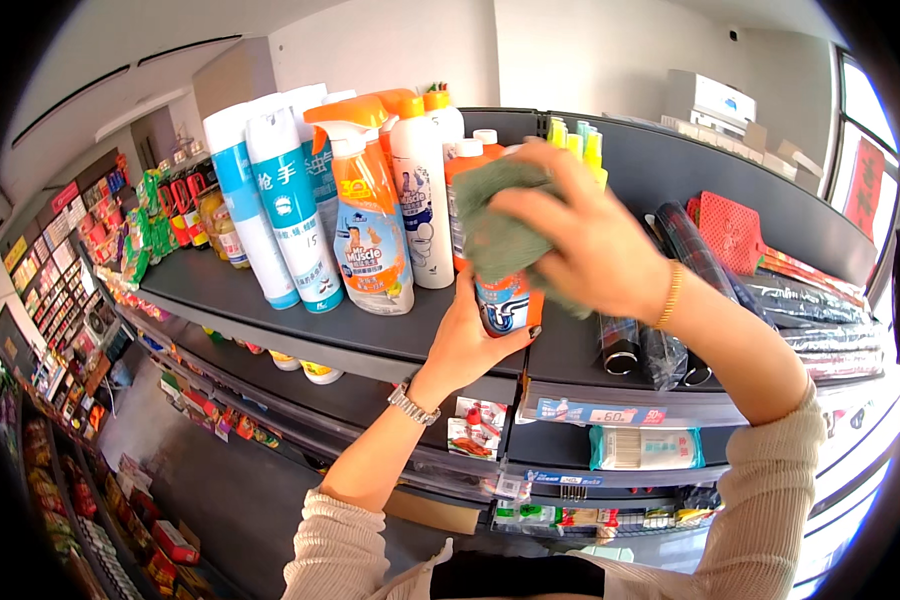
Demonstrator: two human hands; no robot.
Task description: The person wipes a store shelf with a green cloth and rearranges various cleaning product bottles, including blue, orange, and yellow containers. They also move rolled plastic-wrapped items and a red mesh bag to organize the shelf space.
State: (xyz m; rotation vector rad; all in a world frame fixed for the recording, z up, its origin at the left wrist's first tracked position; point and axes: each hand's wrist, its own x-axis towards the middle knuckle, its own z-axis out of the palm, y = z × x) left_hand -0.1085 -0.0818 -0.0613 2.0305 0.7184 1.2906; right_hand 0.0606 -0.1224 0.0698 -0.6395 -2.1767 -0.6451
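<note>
My left hand (474,337) grips the lower part of an orange bottle (504,304) with a blue label, at the front of the top shelf. In my right hand (581,225) is a green cloth (499,217), pressed over the upper part of that bottle, so its top is hidden. To the left stand an orange-topped Mr Muscle spray bottle (375,240) and a white Mr Muscle bottle (424,210) with an orange cap. White-and-blue aerosol cans (292,217) are farther left. Behind the cloth, more orange bottles (469,154) with white caps show partly.
Folded umbrellas (690,240) and a red fly swatter (729,229) lie on the right shelf section. A dark back panel (720,180) rises behind them. Price strips (600,412) line the shelf edge. Jars (229,236) stand far left; a lower shelf holds a packet (645,448).
</note>
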